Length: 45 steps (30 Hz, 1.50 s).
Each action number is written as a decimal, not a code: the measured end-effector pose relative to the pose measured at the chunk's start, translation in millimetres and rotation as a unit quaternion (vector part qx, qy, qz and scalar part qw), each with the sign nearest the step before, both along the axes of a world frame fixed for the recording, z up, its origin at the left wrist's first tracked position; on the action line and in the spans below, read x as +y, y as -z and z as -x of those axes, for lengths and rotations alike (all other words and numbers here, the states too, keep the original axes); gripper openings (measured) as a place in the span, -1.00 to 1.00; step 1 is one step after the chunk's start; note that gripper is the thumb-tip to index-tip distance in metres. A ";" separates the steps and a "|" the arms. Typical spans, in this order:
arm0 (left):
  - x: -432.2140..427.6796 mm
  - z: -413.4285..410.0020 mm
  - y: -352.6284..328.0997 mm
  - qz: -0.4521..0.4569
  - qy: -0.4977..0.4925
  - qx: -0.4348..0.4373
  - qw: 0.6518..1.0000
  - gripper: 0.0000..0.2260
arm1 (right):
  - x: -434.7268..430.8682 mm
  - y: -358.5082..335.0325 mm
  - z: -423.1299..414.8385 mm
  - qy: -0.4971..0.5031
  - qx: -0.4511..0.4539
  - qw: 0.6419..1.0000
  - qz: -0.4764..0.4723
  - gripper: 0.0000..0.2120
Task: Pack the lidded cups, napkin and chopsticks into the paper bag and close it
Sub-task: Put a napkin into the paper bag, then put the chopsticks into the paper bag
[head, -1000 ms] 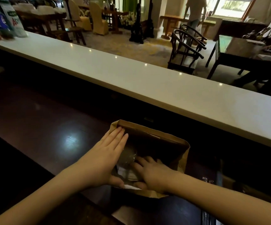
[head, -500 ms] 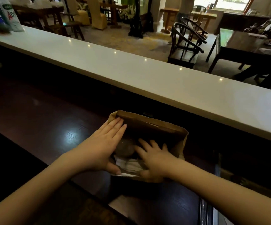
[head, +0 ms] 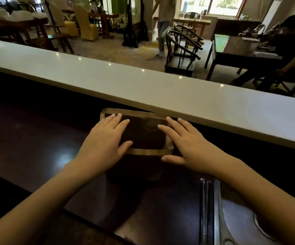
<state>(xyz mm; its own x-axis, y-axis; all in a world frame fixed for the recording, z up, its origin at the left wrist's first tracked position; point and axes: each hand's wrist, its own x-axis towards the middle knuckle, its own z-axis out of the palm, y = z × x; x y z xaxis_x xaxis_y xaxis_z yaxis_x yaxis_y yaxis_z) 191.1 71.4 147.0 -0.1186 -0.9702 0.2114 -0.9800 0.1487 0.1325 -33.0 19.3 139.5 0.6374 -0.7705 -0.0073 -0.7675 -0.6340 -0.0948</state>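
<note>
The brown paper bag (head: 148, 152) stands upright on the dark wooden counter, its mouth wide and rectangular. Inside it is dark; only the faint round top of a lidded cup (head: 149, 127) shows, and I cannot make out the napkin or chopsticks. My left hand (head: 104, 145) lies over the bag's left rim, fingers spread across the top and thumb on the near edge. My right hand (head: 187, 145) covers the right rim the same way, with its thumb below the near right corner. Both hands hold the bag's sides.
A long white bar ledge (head: 161, 91) runs just behind the bag. A metal sink edge (head: 217, 209) lies at the near right. Beyond the ledge are chairs, tables, a seated person (head: 289, 50) and a walking person (head: 162, 23).
My right hand came out of the bag and moved to its right rim. My left hand shifted onto the left rim. The bag's mouth now stands squared and level.
</note>
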 end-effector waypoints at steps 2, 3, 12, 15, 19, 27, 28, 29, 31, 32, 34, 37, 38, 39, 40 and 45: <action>6.2 27.6 0.6 0.132 0.029 0.055 0.989 -0.63 | -2.1 3.3 20.1 0.020 -0.022 1.000 -0.002 -0.17; 8.9 43.1 3.8 0.184 0.063 0.079 0.978 -0.73 | -3.6 7.4 31.2 0.034 -0.034 0.999 -0.009 -0.18; -29.3 182.9 125.6 -0.125 0.143 0.093 0.977 -0.77 | -12.7 119.4 116.4 0.276 -0.056 0.941 -0.187 -0.47; -41.1 206.1 160.4 -0.227 0.107 0.058 0.966 -0.77 | -3.7 162.3 123.1 0.307 -0.033 0.926 -0.217 -0.55; -43.9 224.4 189.5 -0.311 0.059 0.079 0.945 -0.80 | 11.5 199.7 115.5 0.336 -0.048 0.904 -0.259 -0.44; -51.6 236.5 214.3 -0.374 -0.031 0.202 0.905 -0.73 | 17.8 222.2 99.8 0.393 -0.064 0.898 -0.188 -0.58; -52.1 237.6 214.9 -0.375 -0.036 0.215 0.901 -0.72 | 18.2 222.9 99.9 0.405 -0.081 0.895 -0.170 -0.60; -52.5 238.8 215.5 -0.377 -0.040 0.228 0.897 -0.72 | 18.4 223.7 100.9 0.421 -0.103 0.888 -0.151 -0.62; -52.9 241.1 217.2 -0.375 -0.051 0.250 0.891 -0.76 | 17.9 225.7 103.2 0.460 -0.121 0.870 -0.132 -0.66; -52.8 242.2 217.8 -0.375 -0.056 0.259 0.888 -0.81 | 18.1 226.4 103.4 0.476 -0.118 0.861 -0.138 -0.68; -53.9 244.1 220.0 -0.375 -0.063 0.271 0.884 -0.82 | 17.2 228.4 101.1 0.481 -0.112 0.855 -0.161 -0.71; -57.6 244.9 224.4 -0.383 -0.077 0.288 0.874 -0.81 | 14.9 232.6 95.3 0.457 -0.102 0.868 -0.166 -0.71; -58.7 244.9 225.7 -0.389 -0.084 0.298 0.868 -0.80 | 13.7 233.1 95.1 0.461 -0.111 0.863 -0.176 -0.71; -59.1 244.3 226.7 -0.394 -0.092 0.308 0.861 -0.78 | 12.1 233.4 95.9 0.467 -0.129 0.854 -0.192 -0.72; -58.8 243.4 226.4 -0.396 -0.101 0.324 0.853 -0.76 | 10.3 233.6 97.2 0.473 -0.152 0.843 -0.206 -0.73; -56.2 240.0 227.6 -0.418 -0.118 0.411 0.801 -0.70 | -3.2 226.4 108.5 0.474 -0.244 0.799 -0.278 -0.71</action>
